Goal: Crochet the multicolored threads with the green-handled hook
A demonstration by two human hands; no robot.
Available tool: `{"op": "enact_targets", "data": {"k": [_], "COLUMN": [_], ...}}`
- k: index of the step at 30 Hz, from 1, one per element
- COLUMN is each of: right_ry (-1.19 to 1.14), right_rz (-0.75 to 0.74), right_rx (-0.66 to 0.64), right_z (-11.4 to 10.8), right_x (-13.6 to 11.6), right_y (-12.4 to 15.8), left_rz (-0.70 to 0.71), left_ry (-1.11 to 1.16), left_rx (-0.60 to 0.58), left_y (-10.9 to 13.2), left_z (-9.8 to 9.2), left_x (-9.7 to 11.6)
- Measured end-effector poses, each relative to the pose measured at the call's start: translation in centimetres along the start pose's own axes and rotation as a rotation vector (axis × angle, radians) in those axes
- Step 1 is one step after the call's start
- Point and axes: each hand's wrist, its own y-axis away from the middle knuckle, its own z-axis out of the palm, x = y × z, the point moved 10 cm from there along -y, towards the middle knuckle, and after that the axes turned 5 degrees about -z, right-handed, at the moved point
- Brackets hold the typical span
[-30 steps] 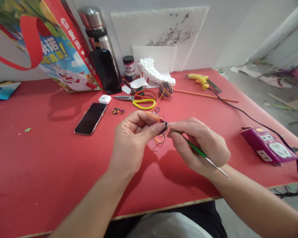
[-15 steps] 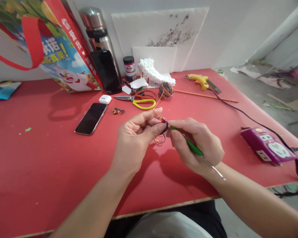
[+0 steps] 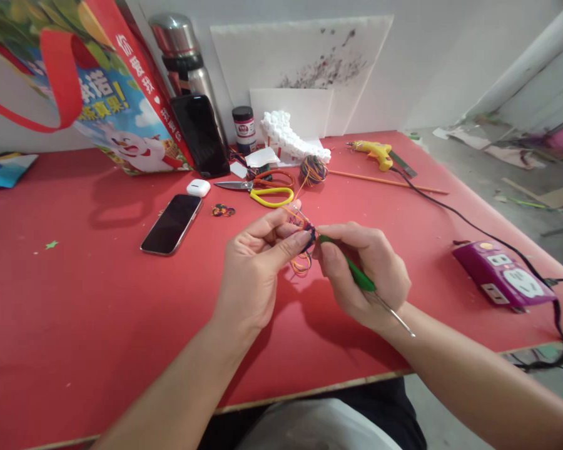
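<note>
Green-gripped, the hook (image 3: 360,275) is slanting through the right hand (image 3: 387,272), whose fingers are pinching it; its long axis is running up leftward to the yarn piece (image 3: 311,237), which the left hand (image 3: 256,262) is pinching just beside, above the surface (image 3: 122,325).

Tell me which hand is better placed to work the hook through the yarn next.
Likely the right hand: it holds the green-handled hook close against the yarn piece. The left hand is occupied, pinching that piece under its thumb.
</note>
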Motion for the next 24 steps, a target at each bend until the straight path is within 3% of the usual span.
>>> {"op": "enact_targets", "data": {"k": [24], "right_ry": [-0.022], "right_rz": [-0.044], "right_rx": [-0.054], "right_z": [0.42], "right_x": [-0.38], "right_y": [-0.25], "left_rz": [-0.026], "left_ry": [-0.021], "left_rx": [0.013], "left_y": [-0.08], "left_z": [-0.33], "left_x": [-0.06]}}
